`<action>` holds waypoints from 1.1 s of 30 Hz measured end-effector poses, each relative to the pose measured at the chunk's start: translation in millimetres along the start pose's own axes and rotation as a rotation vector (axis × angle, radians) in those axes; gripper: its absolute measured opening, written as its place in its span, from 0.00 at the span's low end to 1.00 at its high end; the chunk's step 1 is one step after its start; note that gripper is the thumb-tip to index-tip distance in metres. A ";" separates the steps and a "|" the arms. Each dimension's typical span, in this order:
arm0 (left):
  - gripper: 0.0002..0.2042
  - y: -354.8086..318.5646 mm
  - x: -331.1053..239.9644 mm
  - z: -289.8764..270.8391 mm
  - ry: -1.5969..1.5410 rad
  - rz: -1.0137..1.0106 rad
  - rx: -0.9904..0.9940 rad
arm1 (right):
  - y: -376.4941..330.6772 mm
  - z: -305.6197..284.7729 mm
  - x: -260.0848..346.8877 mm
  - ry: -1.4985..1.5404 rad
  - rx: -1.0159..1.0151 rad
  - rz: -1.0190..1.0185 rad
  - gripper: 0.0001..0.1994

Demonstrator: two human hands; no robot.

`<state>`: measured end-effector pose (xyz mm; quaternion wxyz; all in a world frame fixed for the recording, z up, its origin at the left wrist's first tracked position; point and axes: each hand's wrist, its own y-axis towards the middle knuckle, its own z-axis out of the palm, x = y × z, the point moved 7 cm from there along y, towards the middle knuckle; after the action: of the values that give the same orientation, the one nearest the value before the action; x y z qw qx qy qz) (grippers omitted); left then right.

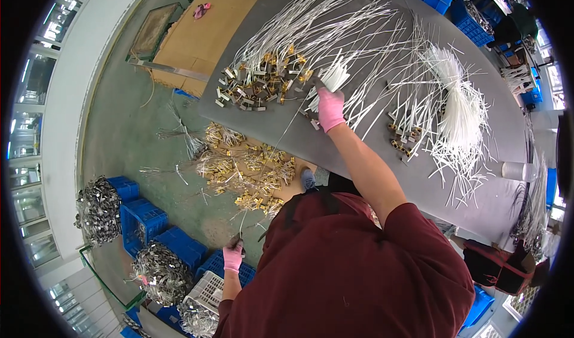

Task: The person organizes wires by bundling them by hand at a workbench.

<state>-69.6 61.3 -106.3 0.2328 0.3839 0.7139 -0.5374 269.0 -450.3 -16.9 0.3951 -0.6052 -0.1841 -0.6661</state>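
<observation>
Right hand (330, 109), pink glove, stretched over the grey worktop (382, 158), closed around a short bundle of white wires (335, 75) near worktop middle. Just left of it: heap of brass and silver terminals (263, 84) on long white leads. Towards right edge: second white wire bundle (460, 110). Left hand (232, 257), also pink-gloved, down below the near edge, pinching a thin wire (242, 221) above blue crates (143, 218). Brass-tipped wire pile (251, 170) on the floor beside.
</observation>
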 end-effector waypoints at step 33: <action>0.13 132.1 -357.5 250.2 0.125 0.603 0.137 | -91.6 -15.1 -18.8 -0.595 0.527 0.189 0.17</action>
<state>229.2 -265.0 3.8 0.3107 0.6254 0.5430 -0.4663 189.6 -398.8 -16.5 0.5257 -0.6638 -0.3984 -0.3526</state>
